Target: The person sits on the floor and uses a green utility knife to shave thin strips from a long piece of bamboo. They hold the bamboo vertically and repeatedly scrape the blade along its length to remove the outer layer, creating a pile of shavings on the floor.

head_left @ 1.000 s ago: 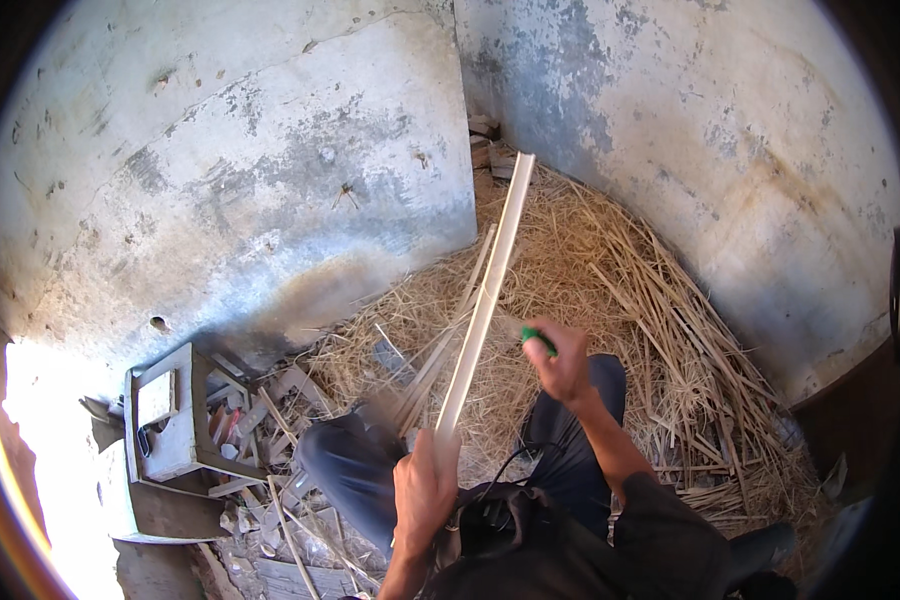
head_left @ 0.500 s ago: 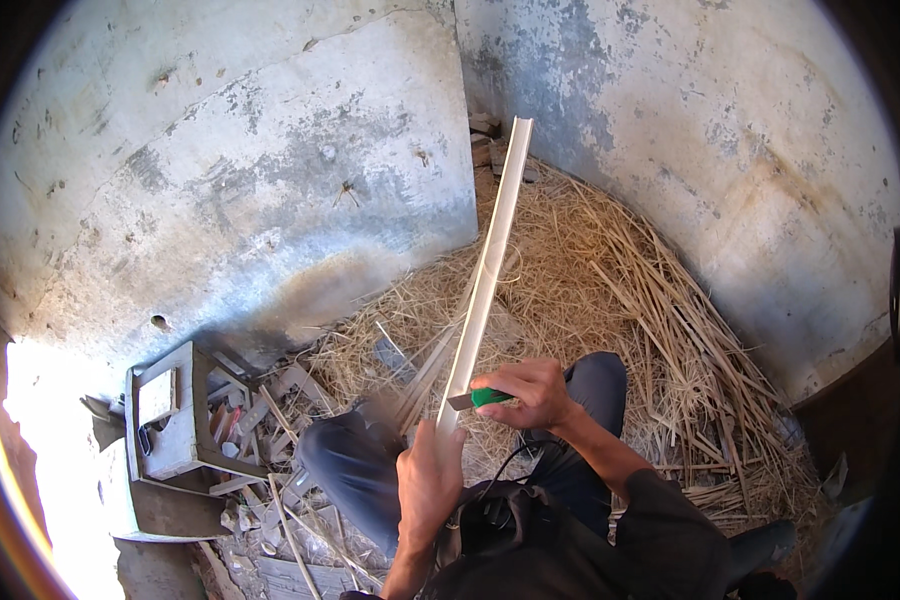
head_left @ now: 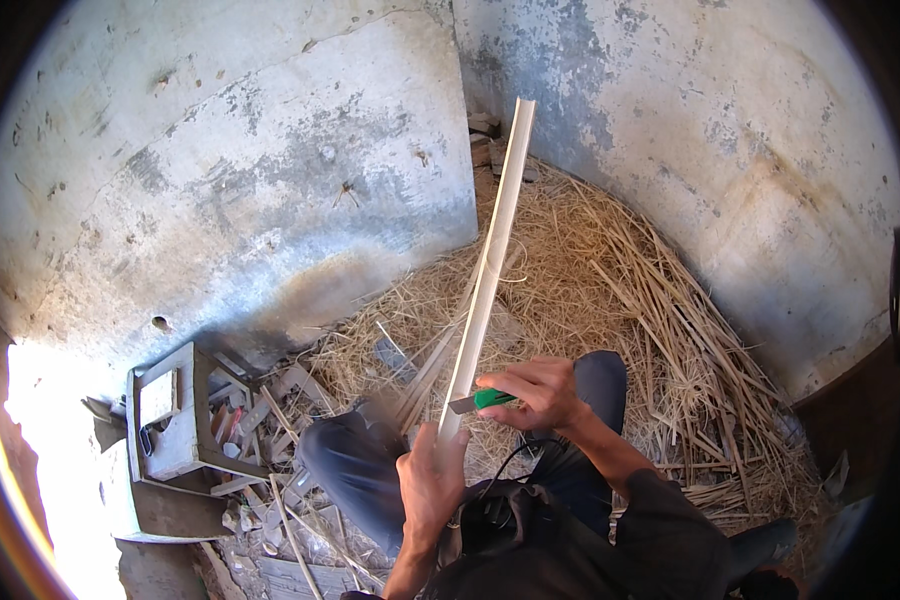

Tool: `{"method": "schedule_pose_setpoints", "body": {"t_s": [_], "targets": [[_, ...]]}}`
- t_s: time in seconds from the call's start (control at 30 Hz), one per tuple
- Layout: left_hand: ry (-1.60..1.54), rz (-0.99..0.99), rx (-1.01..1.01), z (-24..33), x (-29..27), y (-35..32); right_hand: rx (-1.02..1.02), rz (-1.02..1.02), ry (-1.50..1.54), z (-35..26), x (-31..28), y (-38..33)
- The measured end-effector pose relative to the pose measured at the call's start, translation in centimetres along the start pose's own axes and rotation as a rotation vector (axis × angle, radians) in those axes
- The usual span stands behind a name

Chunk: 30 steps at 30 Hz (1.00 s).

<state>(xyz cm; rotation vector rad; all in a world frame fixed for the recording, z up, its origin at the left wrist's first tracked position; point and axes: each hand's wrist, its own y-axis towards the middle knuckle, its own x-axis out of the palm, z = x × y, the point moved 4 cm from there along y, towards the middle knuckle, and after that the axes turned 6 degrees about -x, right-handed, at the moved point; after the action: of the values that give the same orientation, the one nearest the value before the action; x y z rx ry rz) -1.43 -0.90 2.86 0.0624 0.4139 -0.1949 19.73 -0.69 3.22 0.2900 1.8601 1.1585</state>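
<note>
A long pale split-bamboo piece (head_left: 502, 220), hollowed like a channel, slants up and slightly right from my lap toward the wall corner. My left hand (head_left: 430, 488) is closed around its lower end, thumb along the piece. In my right hand (head_left: 545, 393) is a green-handled knife (head_left: 492, 399), gripped with the fingers wrapped over the handle. Its flat blade lies across the bamboo just above my left hand; whether the edge bites into it I cannot tell. A thin curled shaving (head_left: 515, 262) shows beside the bamboo's middle.
Dry shavings (head_left: 560, 240) cover the floor ahead, with long thin strips (head_left: 670, 330) heaped along the right wall. A worn wooden stool (head_left: 180, 410) lies on its side among scraps at the left. My bent knees flank the work; peeling walls (head_left: 310, 150) stand close.
The bamboo has shifted slightly upward, its far end reaching higher along the wall. The knife blade has tilted a little and stays near my left hand.
</note>
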Motion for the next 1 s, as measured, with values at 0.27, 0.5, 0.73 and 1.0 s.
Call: {"method": "schedule_pose_setpoints", "body": {"t_s": [0.27, 0.5, 0.73, 1.0], "targets": [[0.020, -0.003, 0.017, 0.4, -0.3, -0.1, -0.010, 0.030, -0.040, 0.7, 0.0, -0.4], [0.021, -0.032, -0.030, -0.7, -0.4, -0.8, 0.017, 0.084, -0.045, 1.9, -0.8, -0.2], [0.090, -0.104, -0.058, -2.2, -0.8, -2.5, 0.280, 0.294, -0.051, 7.6, -2.1, -0.8], [0.014, -0.136, -0.135, -4.7, -1.2, -2.9, 0.395, 0.148, 0.187, 8.2, -1.0, -1.9]]}}
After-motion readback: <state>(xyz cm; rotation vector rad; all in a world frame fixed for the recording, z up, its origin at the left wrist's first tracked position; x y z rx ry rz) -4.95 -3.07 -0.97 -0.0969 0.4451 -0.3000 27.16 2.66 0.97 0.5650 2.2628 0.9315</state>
